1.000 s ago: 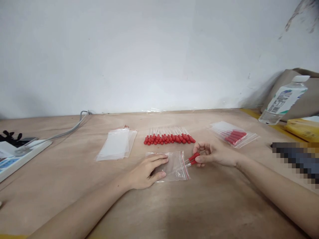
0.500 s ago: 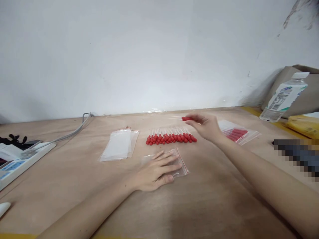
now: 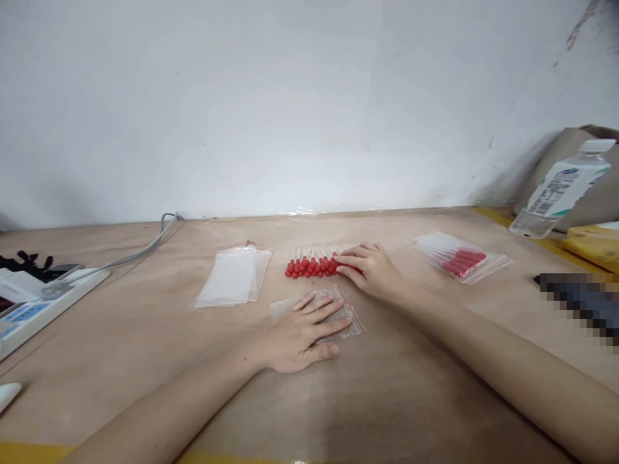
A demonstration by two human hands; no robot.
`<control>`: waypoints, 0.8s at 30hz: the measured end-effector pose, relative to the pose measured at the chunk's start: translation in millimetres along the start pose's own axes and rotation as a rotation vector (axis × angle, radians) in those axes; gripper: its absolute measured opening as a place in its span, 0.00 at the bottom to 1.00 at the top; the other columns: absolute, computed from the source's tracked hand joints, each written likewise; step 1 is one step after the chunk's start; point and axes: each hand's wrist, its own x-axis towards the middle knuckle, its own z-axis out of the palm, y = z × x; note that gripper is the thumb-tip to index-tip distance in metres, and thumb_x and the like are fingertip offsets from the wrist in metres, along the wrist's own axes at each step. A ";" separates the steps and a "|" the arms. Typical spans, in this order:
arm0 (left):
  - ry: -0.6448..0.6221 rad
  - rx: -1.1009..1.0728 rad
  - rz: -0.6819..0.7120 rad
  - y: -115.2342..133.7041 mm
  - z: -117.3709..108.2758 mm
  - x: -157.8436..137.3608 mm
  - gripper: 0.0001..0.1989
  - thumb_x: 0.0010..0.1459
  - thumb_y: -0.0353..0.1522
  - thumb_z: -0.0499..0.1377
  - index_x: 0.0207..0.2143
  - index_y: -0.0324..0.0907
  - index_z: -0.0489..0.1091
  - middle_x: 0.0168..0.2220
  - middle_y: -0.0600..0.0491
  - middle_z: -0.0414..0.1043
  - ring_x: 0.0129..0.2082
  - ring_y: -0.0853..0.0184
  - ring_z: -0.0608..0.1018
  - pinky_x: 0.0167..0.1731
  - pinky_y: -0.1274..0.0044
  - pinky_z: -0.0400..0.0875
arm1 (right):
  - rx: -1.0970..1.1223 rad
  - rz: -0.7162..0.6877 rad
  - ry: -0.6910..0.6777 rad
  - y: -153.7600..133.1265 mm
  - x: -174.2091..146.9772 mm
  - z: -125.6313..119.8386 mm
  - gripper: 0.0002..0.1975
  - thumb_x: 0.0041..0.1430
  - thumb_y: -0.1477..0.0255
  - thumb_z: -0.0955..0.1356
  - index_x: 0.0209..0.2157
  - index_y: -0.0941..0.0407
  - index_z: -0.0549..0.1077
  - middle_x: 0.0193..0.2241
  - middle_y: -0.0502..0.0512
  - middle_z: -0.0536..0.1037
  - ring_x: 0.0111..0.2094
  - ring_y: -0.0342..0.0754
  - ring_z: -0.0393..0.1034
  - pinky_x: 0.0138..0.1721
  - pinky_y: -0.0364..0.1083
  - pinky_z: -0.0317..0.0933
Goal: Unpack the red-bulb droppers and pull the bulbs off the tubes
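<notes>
My left hand (image 3: 302, 335) lies flat on a clear zip bag (image 3: 285, 306), its fingers spread and pressing the bag to the tabletop. Just beyond it, several thin pale rods with red handles (image 3: 309, 265) lie in a packed row, handles toward me. My right hand (image 3: 372, 270) is at the right end of this row, its fingers curled down around red handles there. The hand covers that end, so how many handles are between the fingers is hidden. To the right, a filled zip bag (image 3: 461, 258) holds more red-handled rods.
A stack of zip bags (image 3: 229, 274) lies at left of the row. Further left are a power strip (image 3: 58, 303) and a grey cable (image 3: 145, 246). A plastic bottle (image 3: 563, 187), a cardboard box (image 3: 532, 167), a yellow packet (image 3: 590, 248) and a pixelated dark object (image 3: 575, 303) stand or lie at right.
My right hand has come down and left from above the table, where it held a red-handled rod, to the row's right end. My left hand stays on the bag.
</notes>
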 end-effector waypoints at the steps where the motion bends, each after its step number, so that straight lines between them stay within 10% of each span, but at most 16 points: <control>1: 0.000 -0.003 0.003 -0.1 -0.1 -0.2 0.26 0.62 0.45 0.40 0.61 0.52 0.41 0.64 0.54 0.33 0.63 0.61 0.40 0.59 0.61 0.33 | 0.056 0.007 0.018 -3.3 -7.9 -4.7 0.10 0.58 0.69 0.63 0.37 0.55 0.75 0.35 0.56 0.77 0.38 0.48 0.68 0.41 0.50 0.58; 12: 0.267 -0.289 -0.071 6.3 -3.1 -1.7 0.18 0.61 0.40 0.47 0.52 0.45 0.60 0.58 0.50 0.56 0.58 0.65 0.59 0.57 0.68 0.51 | 0.360 -0.155 -0.384 -17.9 -70.7 -28.8 0.20 0.55 0.62 0.65 0.48 0.53 0.68 0.48 0.57 0.70 0.49 0.51 0.63 0.48 0.53 0.57; 18: 0.505 -0.360 -0.391 -13.4 -3.1 -1.5 0.10 0.57 0.37 0.52 0.35 0.41 0.68 0.38 0.50 0.69 0.37 0.66 0.72 0.38 0.73 0.66 | 0.375 -0.119 -0.422 -18.2 -66.8 -32.2 0.19 0.55 0.61 0.65 0.47 0.51 0.69 0.48 0.54 0.71 0.48 0.49 0.63 0.49 0.52 0.56; 24: 0.352 -0.394 -0.643 -22.2 -7.8 -4.1 0.13 0.49 0.40 0.58 0.32 0.40 0.67 0.24 0.56 0.64 0.23 0.70 0.67 0.23 0.79 0.60 | 0.375 -0.135 -0.373 -22.5 -68.7 -30.8 0.17 0.56 0.63 0.65 0.46 0.52 0.70 0.46 0.54 0.72 0.46 0.48 0.64 0.46 0.50 0.56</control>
